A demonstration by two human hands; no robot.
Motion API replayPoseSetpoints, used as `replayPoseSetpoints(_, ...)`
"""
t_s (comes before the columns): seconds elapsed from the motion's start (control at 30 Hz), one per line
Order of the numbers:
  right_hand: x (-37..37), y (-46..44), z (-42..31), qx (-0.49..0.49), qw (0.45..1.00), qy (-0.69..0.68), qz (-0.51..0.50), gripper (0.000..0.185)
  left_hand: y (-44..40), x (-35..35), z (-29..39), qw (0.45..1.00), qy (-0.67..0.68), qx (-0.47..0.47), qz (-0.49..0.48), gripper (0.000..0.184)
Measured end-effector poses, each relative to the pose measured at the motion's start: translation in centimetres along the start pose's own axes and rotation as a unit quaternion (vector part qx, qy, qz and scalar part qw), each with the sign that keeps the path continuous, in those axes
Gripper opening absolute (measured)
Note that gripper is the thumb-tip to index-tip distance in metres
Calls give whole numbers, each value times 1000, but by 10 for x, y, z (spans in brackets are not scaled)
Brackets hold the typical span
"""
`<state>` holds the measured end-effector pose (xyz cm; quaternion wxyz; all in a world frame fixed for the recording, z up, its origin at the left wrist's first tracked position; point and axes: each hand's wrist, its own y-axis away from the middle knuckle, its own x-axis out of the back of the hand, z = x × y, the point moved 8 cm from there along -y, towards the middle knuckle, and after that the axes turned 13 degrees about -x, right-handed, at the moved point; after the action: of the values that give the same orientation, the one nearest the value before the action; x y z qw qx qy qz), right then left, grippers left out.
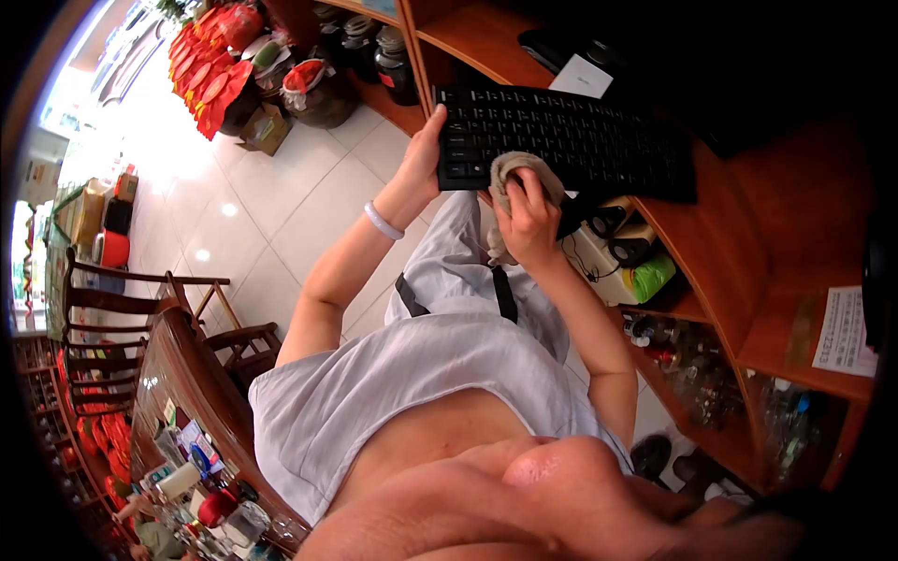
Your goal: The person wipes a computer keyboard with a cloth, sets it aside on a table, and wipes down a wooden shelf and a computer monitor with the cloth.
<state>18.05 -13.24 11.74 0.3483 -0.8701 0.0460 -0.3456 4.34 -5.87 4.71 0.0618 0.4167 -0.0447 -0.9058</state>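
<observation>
Keyboard (599,145), long axis running left to right: left hand (426,164) gripping its left end; right hand (531,224), clasping cloth (552,178), at its near edge.

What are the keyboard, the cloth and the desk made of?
Keyboard: probably hard plastic, dull black, with stiff, neat keys. Cloth: soft-looking fabric, not shiny, since it bunches up. Desk: wood or wood-look board, smooth, reddish brown with a slight shine.
</observation>
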Motion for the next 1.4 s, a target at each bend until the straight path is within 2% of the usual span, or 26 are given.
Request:
replayPoseSetpoints(0.07,-8,2,0,-9,999,8,-49,20,1,-5,3,1000,-3,-6,-22,44)
replayPoseSetpoints(0.1,-4,0,-14,25,1000,-2,-9,20,1,-6,1,1000,-4,1,-29,44)
replayPoseSetpoints(0.43,-7,-1,-11,-4,998,-58,-5,21,-2,-5,6,998,-36,-32,-33,45)
replayPoseSetpoints(0.57,-5,6,-8,25,997,-73,-22,23,0,-1,4,999,-42,-22,-20,46)
replayPoseSetpoints(0.63,5,8,11,5,991,-134,-15,23,0,-2,6,999,-42,-31,-16,46)
replayPoseSetpoints(0.67,10,8,50,-187,948,-257,-14,24,0,-3,6,999,-41,-26,-9,47)
replayPoseSetpoints(0.7,14,18,84,-370,854,-366,-17,25,0,-2,5,999,-39,-21,0,47)
replayPoseSetpoints(0.77,60,-3,96,-401,813,-422,-17,54,3,3,4,999,-35,-17,18,47)
replayPoseSetpoints(0.8,76,-17,94,-357,776,-519,-1,67,2,4,3,999,-38,-13,22,48)
replayPoseSetpoints(0.83,94,-31,88,-304,791,-530,6,78,1,5,2,999,-42,-8,24,49)
replayPoseSetpoints(0.9,112,-50,69,-251,792,-556,-9,86,2,4,-1,999,-40,-5,14,49)
replayPoseSetpoints(0.97,94,-53,60,-221,842,-484,-89,90,0,5,-7,1000,4,9,12,49)
replayPoseSetpoints(1.03,55,-58,25,-73,947,-273,-151,57,6,-4,-7,1000,24,5,-1,50)
replayPoseSetpoints(1.07,37,-58,7,12,972,-177,-155,42,10,-11,-6,999,43,2,-13,50)
replayPoseSetpoints(1.1,12,-56,-13,90,975,-70,-189,39,14,-13,-2,1000,12,-21,10,49)
replayPoseSetpoints(1.17,-41,-47,-31,120,955,54,-265,46,21,3,-1,992,-85,-90,7,48)
replayPoseSetpoints(1.23,-75,-42,-25,79,942,40,-323,48,1,39,-25,999,27,-38,-10,47)
replayPoseSetpoints(1.27,-80,-43,-23,83,949,48,-299,49,-22,37,-23,955,62,-222,-188,48)
replayPoseSetpoints(1.33,-78,-52,-11,80,958,59,-268,49,0,-4,4,845,101,-385,-358,49)
replayPoseSetpoints(1.37,-79,-57,1,45,958,79,-270,50,-7,11,-1,961,21,-223,-160,49)
replayPoseSetpoints(1.4,-80,-60,12,15,956,100,-274,51,8,27,-9,996,-61,-47,54,50)
